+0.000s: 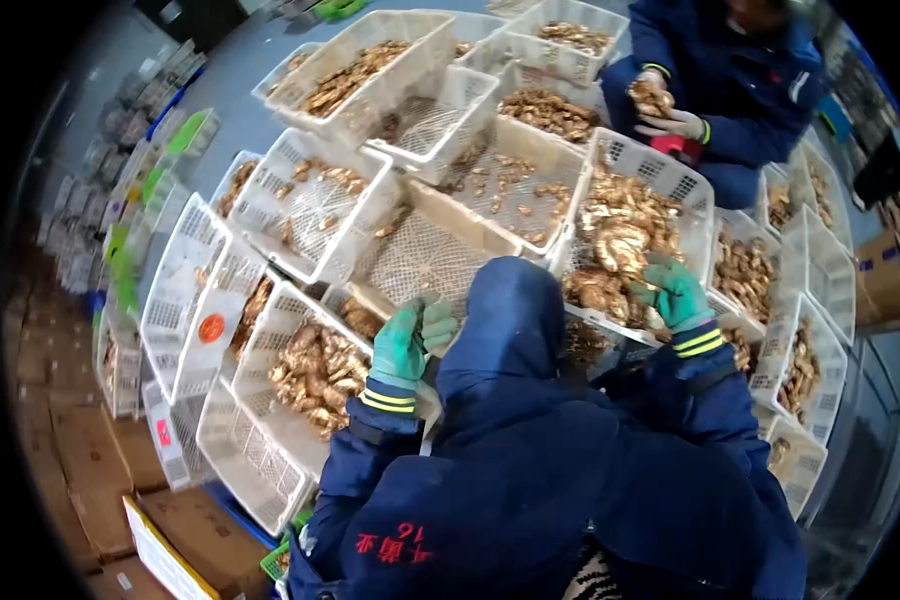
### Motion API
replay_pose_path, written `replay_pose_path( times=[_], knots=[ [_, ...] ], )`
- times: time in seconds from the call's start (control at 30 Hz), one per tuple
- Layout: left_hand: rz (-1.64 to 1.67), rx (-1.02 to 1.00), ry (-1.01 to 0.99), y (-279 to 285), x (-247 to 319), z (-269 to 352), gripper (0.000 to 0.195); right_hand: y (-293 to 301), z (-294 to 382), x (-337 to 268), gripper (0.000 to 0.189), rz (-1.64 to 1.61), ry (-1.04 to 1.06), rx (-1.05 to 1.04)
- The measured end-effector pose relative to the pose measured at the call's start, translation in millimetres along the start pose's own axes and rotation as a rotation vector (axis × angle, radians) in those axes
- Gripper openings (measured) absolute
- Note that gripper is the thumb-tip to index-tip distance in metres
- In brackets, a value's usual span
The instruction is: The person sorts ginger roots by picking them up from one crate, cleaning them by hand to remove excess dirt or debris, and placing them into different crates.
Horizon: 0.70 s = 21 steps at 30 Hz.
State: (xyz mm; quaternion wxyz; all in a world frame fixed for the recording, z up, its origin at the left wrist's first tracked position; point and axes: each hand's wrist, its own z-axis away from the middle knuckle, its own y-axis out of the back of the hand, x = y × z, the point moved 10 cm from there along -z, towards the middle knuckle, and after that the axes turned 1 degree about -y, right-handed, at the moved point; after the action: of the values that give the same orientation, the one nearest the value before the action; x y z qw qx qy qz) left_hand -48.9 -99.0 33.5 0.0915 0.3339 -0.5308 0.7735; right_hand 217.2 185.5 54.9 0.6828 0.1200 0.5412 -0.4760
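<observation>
My left hand, in a green glove, is raised with bent fingers over the near edge of a shallow mesh-bottomed crate; whether anything is between the fingers cannot be made out. To its left, a white plastic crate holds golden-brown mushrooms. My right hand, gloved in green too, is at the right side of a heap of large mushrooms in another white crate. Its fingertips touch the heap, and its grip is partly hidden. Dark blue clothing lies between my hands.
Across the crates a co-worker in dark blue holds a mushroom clump in gloved hands. More crates stand around, some stacked, such as a deep one at the back. Cardboard boxes are at the lower left, another at the right.
</observation>
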Motion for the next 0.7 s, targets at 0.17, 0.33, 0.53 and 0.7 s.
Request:
replay_pose_path(
  times=[0.17,0.33,0.53,0.7],
  knots=[
    [-0.342,-0.338,0.196,-156.4,-52.3,-26.0,0.051,-47.4,31.8,-40.0,0.043,0.065,0.179,-0.071],
    [-0.402,-0.394,0.172,-211.1,-89.5,-43.9,0.054,-106.7,94.4,-106.8,0.037,1.023,1.003,0.210],
    [-1.080,-0.397,-0.742,-252.5,-24.3,-25.7,0.030,-166.6,133.9,-103.3,0.035,1.073,1.309,0.067],
    [-1.209,-0.403,-0.764,-203.4,-36.5,-40.9,0.029,-161.7,114.9,-93.6,0.029,0.747,1.073,-0.261]
  ],
)
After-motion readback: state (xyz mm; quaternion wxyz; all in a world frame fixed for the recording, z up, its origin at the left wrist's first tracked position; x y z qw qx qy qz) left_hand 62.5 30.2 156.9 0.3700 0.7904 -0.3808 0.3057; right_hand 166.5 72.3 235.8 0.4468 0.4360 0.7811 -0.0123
